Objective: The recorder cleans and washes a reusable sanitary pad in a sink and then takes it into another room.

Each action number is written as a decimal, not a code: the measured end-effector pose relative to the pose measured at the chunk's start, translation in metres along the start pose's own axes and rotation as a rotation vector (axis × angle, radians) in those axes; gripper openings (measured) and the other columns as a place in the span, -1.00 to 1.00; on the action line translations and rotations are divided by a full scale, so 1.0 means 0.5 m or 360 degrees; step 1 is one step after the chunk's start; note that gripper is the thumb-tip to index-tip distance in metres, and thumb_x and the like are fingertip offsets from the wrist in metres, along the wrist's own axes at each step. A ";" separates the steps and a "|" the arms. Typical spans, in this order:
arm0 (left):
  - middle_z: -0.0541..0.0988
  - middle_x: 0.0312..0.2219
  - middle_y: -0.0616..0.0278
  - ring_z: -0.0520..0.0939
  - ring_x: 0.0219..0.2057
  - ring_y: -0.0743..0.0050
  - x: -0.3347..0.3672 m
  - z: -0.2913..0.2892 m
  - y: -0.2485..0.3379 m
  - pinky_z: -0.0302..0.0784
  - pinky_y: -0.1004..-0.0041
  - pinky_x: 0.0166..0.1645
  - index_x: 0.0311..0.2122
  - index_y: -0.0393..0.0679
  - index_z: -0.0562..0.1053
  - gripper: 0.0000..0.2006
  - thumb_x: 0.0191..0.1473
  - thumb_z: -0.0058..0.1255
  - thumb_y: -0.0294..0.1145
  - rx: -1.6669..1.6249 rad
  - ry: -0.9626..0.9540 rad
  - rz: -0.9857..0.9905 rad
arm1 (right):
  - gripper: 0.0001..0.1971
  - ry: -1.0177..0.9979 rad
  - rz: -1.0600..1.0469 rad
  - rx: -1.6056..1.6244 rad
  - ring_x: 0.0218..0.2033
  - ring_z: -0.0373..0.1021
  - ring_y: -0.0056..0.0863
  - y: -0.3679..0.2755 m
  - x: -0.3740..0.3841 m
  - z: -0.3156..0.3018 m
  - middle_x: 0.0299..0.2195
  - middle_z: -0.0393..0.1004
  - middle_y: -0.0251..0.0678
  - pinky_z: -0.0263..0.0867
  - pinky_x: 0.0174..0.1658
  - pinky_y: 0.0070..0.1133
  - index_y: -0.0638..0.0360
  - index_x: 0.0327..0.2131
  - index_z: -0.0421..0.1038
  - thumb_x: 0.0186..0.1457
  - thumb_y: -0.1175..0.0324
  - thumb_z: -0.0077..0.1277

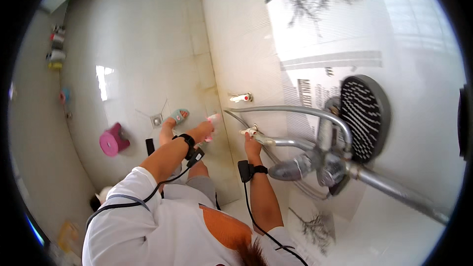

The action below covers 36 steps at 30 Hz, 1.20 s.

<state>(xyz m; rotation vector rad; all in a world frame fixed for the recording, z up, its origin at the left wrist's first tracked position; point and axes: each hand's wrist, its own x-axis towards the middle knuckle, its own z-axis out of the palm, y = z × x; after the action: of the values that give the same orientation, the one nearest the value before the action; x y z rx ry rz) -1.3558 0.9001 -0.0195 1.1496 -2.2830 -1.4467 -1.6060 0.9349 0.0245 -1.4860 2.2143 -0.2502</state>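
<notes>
My left hand (204, 129) is held out over the floor by the tiled wall, closed around a small pink and white object (214, 119); I cannot tell what kind of thing it is. My right hand (253, 146) reaches to the wall and grips the white tap handle (250, 131) at the end of a chrome mixer pipe (288, 142). Both wrists carry black bands with cables. A curved chrome pipe (295, 111) runs from the wall up to a large round black-faced shower head (365, 117), close to the camera on the right.
A second white wall tap (241, 98) sits above the first. On the white floor are a pink stool (114, 140), a square drain (156, 119) and my foot in a teal slipper (177, 116). Bottles (56, 47) stand along the far left wall.
</notes>
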 end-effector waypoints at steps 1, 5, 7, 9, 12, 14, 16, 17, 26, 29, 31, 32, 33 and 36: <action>0.47 -0.51 0.08 0.47 -0.44 0.10 0.011 0.038 0.000 0.38 0.37 -0.39 -0.47 -0.18 0.41 -0.80 -0.37 0.02 -0.52 -0.0036 0.0032 -0.0042 | -0.73 0.0097 -0.0093 0.0085 -0.42 0.25 -0.13 0.006 -0.003 0.002 -0.48 0.27 -0.09 0.19 -0.30 -0.36 0.30 -0.41 0.21 -0.14 0.32 0.00; 0.40 -0.60 0.11 0.42 -0.59 0.26 0.054 0.231 -0.088 0.31 0.36 -0.52 -0.45 -0.20 0.37 -0.85 -0.17 -0.03 -0.38 -0.0644 0.0567 -0.0179 | -0.70 -0.0245 -0.0227 -0.0058 -0.29 0.27 -0.10 -0.090 -0.012 -0.024 -0.32 0.31 -0.03 0.19 -0.25 -0.33 0.30 -0.25 0.20 -0.15 0.52 -0.08; 0.37 -0.64 0.19 0.40 -0.64 0.36 0.102 0.282 -0.087 0.29 0.39 -0.57 -0.45 -0.18 0.36 -0.84 -0.13 -0.03 -0.32 -0.0888 0.0712 -0.0340 | -0.61 -0.0029 -0.0669 -0.0216 -0.33 0.34 -0.12 -0.083 -0.014 -0.033 -0.36 0.39 -0.05 0.23 -0.29 -0.36 0.14 -0.11 0.17 -0.11 0.50 -0.09; 0.30 -0.72 0.31 0.31 -0.73 0.52 0.161 0.235 0.012 0.22 0.48 -0.65 -0.44 -0.14 0.36 -0.79 -0.08 -0.08 -0.21 -0.2394 0.0300 -0.1287 | -0.55 -0.0167 -0.0496 -0.0396 -0.28 0.33 -0.14 -0.038 -0.009 -0.072 -0.26 0.37 -0.06 0.23 -0.26 -0.39 0.12 -0.05 0.13 -0.09 0.57 -0.14; 0.28 -0.77 0.31 0.25 -0.79 0.55 0.178 0.262 0.021 0.18 0.54 -0.67 -0.47 -0.13 0.34 -0.80 -0.05 -0.13 -0.21 -0.2939 0.0728 -0.1363 | -0.52 -0.0105 -0.0457 -0.0481 -0.25 0.32 -0.18 -0.081 -0.032 -0.076 -0.18 0.32 -0.09 0.23 -0.25 -0.41 0.15 0.00 0.05 -0.05 0.55 -0.17; 0.26 -0.76 0.28 0.26 -0.77 0.50 0.177 0.277 0.003 0.19 0.50 -0.64 -0.40 -0.15 0.32 -0.80 -0.02 -0.22 -0.23 -0.3138 0.0706 -0.1191 | -0.52 0.0049 -0.0394 -0.0299 -0.26 0.32 -0.18 -0.058 -0.039 -0.064 -0.14 0.26 -0.03 0.23 -0.25 -0.43 0.22 0.01 0.01 -0.04 0.54 -0.17; 0.24 -0.75 0.26 0.27 -0.74 0.44 0.170 0.292 -0.017 0.20 0.47 -0.62 -0.33 -0.16 0.31 -0.78 0.01 -0.31 -0.25 -0.3317 0.0686 -0.1022 | -0.54 -0.0039 -0.0171 -0.0177 -0.24 0.31 -0.19 -0.109 -0.074 -0.077 -0.14 0.25 -0.02 0.23 -0.25 -0.45 0.27 -0.01 0.02 -0.06 0.56 -0.18; 0.26 -0.77 0.26 0.29 -0.74 0.47 0.171 0.297 -0.015 0.24 0.50 -0.60 -0.42 -0.17 0.31 -0.83 -0.02 -0.22 -0.29 -0.3420 0.0889 -0.0910 | -0.55 -0.0098 0.0072 -0.0054 -0.22 0.29 -0.20 -0.125 -0.096 -0.079 -0.14 0.23 -0.02 0.22 -0.25 -0.46 0.33 -0.04 0.04 -0.07 0.59 -0.18; 0.43 -0.61 0.12 0.45 -0.55 0.27 0.182 0.350 -0.014 0.39 0.41 -0.42 -0.53 -0.22 0.37 -0.93 -0.21 -0.04 -0.48 -0.0826 0.0966 -0.0784 | -0.70 -0.0557 0.0585 0.0759 -0.37 0.32 -0.39 0.058 -0.097 0.080 -0.21 0.28 -0.17 0.25 -0.26 -0.62 0.31 -0.20 0.16 -0.03 0.41 -0.12; 0.48 -0.58 0.07 0.48 -0.55 0.16 0.187 0.379 -0.027 0.41 0.41 -0.41 -0.53 -0.20 0.37 -0.86 -0.29 0.04 -0.45 -0.1202 0.0959 -0.0819 | -0.75 -0.0517 0.0991 0.1542 -0.38 0.34 -0.45 0.061 -0.035 0.167 -0.32 0.36 -0.27 0.28 -0.30 -0.66 0.30 -0.29 0.25 0.00 0.32 -0.13; 0.47 -0.59 0.06 0.48 -0.56 0.16 0.185 0.384 -0.031 0.42 0.43 -0.40 -0.51 -0.21 0.36 -0.84 -0.29 0.05 -0.44 -0.1359 0.0947 -0.0762 | -0.76 -0.0753 0.0971 0.1875 -0.38 0.35 -0.46 0.071 0.022 0.222 -0.36 0.38 -0.28 0.29 -0.30 -0.64 0.28 -0.32 0.28 0.02 0.29 -0.15; 0.46 -0.60 0.09 0.48 -0.55 0.20 0.186 0.385 -0.034 0.42 0.44 -0.40 -0.48 -0.22 0.35 -0.83 -0.25 0.02 -0.42 -0.2037 0.1172 -0.0683 | -0.75 -0.0998 0.0940 0.2202 -0.37 0.36 -0.47 0.069 0.046 0.243 -0.40 0.41 -0.29 0.29 -0.31 -0.62 0.26 -0.35 0.31 0.03 0.25 -0.18; 0.45 -0.60 0.12 0.48 -0.53 0.25 0.179 0.387 -0.047 0.42 0.45 -0.40 -0.45 -0.23 0.34 -0.82 -0.20 -0.01 -0.39 -0.2708 0.1400 -0.0584 | -0.75 -0.1046 0.0945 0.2207 -0.37 0.36 -0.47 0.057 0.053 0.268 -0.40 0.41 -0.29 0.29 -0.31 -0.62 0.26 -0.35 0.31 0.03 0.25 -0.18; 0.43 -0.40 0.18 0.44 -0.38 0.34 0.145 0.311 0.001 0.39 0.44 -0.29 -0.30 -0.20 0.31 -0.81 -0.03 -0.21 -0.36 -0.2980 0.1053 -0.1051 | -0.62 -0.1308 0.1084 0.2297 -0.33 0.34 -0.46 0.120 0.092 0.279 -0.37 0.41 -0.28 0.26 -0.26 -0.60 0.18 -0.30 0.33 0.04 0.04 -0.21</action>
<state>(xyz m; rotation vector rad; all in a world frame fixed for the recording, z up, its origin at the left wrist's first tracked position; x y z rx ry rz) -1.4889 0.9550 -0.1127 1.1507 0.3159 -1.9095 -1.6048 0.9313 -0.1340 0.0295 1.1218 -0.6467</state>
